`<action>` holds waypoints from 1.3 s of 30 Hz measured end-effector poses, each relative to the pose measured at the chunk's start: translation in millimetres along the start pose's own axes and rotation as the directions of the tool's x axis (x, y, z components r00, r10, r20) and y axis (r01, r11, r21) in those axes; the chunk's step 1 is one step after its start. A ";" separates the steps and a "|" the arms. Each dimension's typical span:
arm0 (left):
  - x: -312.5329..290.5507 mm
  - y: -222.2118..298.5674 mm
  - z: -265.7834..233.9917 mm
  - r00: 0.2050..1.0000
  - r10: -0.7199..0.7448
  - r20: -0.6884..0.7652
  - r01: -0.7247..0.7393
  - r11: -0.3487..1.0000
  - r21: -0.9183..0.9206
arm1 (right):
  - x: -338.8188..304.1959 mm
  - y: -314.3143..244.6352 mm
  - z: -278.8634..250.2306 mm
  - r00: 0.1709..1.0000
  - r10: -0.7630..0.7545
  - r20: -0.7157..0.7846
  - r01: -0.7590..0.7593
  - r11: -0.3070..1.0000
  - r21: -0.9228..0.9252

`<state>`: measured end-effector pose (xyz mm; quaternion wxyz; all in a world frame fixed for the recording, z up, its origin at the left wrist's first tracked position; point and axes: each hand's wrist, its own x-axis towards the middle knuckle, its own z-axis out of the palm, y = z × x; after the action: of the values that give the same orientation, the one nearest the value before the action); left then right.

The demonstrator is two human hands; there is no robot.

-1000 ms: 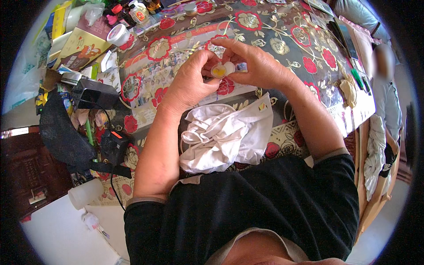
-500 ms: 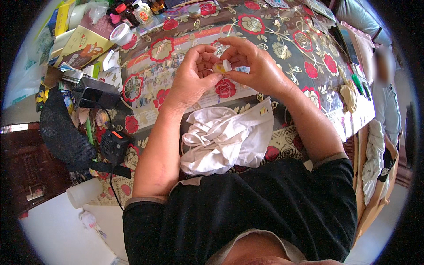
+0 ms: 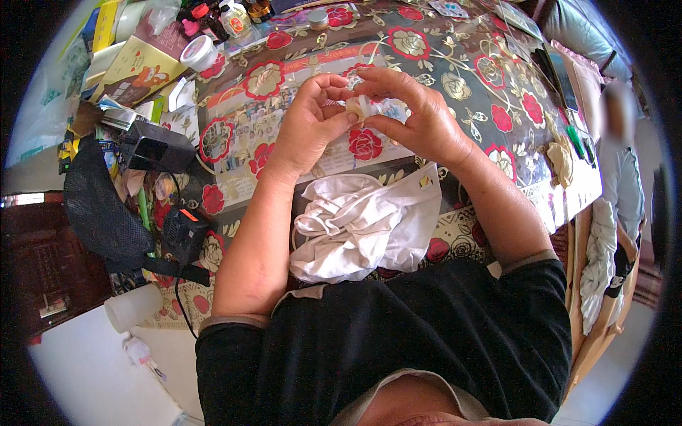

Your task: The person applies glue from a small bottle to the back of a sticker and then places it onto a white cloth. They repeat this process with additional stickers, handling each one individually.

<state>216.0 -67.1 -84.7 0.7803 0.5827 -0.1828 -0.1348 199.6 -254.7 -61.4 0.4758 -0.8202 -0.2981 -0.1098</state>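
Above the flowered table cover [image 3: 455, 85], both my hands close on one small plastic bottle [image 3: 392, 108] with a whitish cap and a white-and-blue body. My left hand [image 3: 312, 128] pinches the cap end between thumb and fingertips. Around the body curl the thumb and fingers of my right hand [image 3: 423, 117]. The fingers hide part of the bottle. Nearer to me, between my forearms, lies a crumpled white cloth [image 3: 355, 227], touched by neither hand.
To the left are a black power box [image 3: 156, 145], a black mesh cap [image 3: 99, 206] and a yellow-brown carton [image 3: 138, 71]. A white tub [image 3: 199, 53] and bottles [image 3: 234, 20] stand at the back left. Another person [image 3: 621, 170] is at the far right.
The bottle has turned slightly between my hands, and its cap end shows differently. My right fingers have shifted a little. The cloth stays put.
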 end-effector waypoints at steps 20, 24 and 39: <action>-0.7 0.8 3.5 0.998 -0.062 -0.023 0.060 0.996 -0.061 | 2.9 -3.3 -0.5 0.980 -0.191 -0.051 0.176 0.961 -0.214; -0.9 2.5 3.7 0.995 -0.101 -0.018 0.100 0.993 -0.069 | 2.3 -0.3 1.8 0.977 -0.209 -0.052 0.194 0.957 -0.216; -0.5 -3.3 2.7 0.999 -0.024 -0.038 0.023 0.999 -0.026 | 2.4 -2.6 3.7 0.995 -0.091 -0.050 0.086 0.991 -0.105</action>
<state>214.4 -70.2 -87.3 0.7892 0.5774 -0.1593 -0.1353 199.6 -249.7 -60.3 0.4355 -0.8262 -0.3151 -0.1685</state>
